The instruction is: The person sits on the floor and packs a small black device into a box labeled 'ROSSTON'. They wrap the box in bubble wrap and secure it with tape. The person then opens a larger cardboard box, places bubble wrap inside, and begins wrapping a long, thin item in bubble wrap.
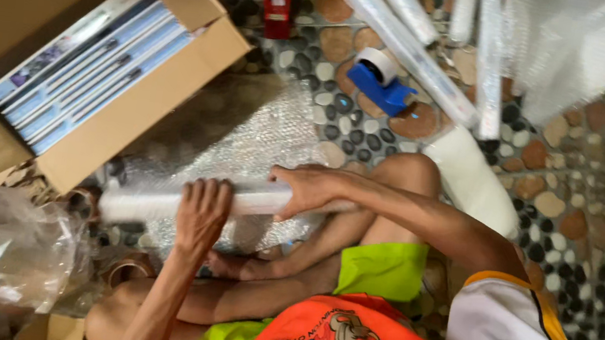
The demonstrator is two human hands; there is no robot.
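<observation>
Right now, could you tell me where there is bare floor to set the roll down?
Bare pebble floor lies right of the white bundle. Crowded: between box and blue tape dispenser lies bubble wrap; both hands hold the roll.

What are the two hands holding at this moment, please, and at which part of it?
Both hands hold a long white tube lying on bubble wrap. The left hand presses on its middle; the right hand grips nearer its right end.
</observation>
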